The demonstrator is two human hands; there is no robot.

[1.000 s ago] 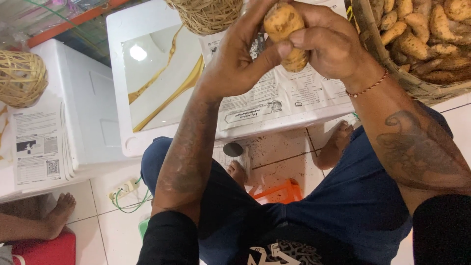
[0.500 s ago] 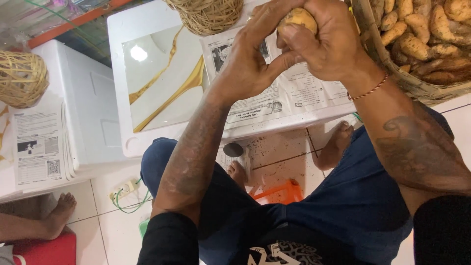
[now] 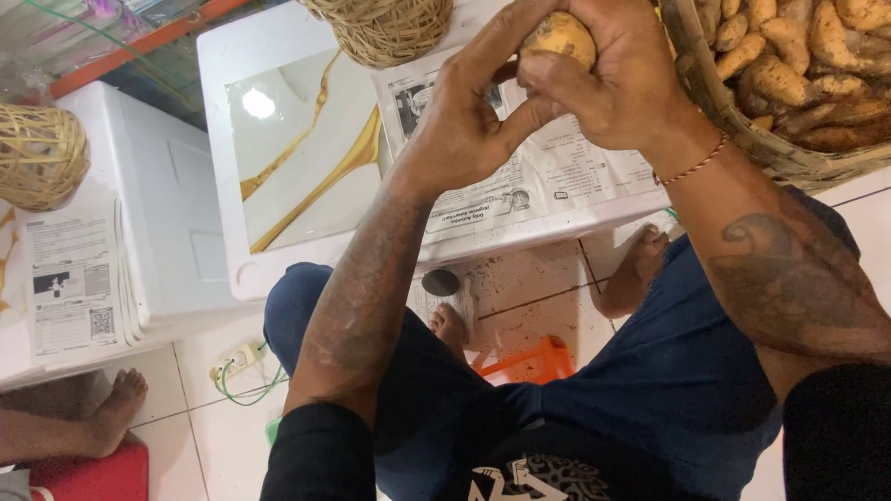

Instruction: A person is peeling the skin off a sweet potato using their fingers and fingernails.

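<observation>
Two hands: your left hand (image 3: 464, 130) and right hand (image 3: 622, 83) fingers pinch the tuber (image 3: 557, 37); keep it steady above the paper (image 3: 520, 176).

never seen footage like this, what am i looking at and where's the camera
The camera sits on a person's head and looks down at their own two bare hands; no machine is involved. The left hand and right hand together grip one yellowish tuber above a white box lid spread with newspaper. A woven basket of similar tubers stands at the right, a ball of cane strips at the left. Below are the person's blue-trousered knees and bare feet.
</observation>
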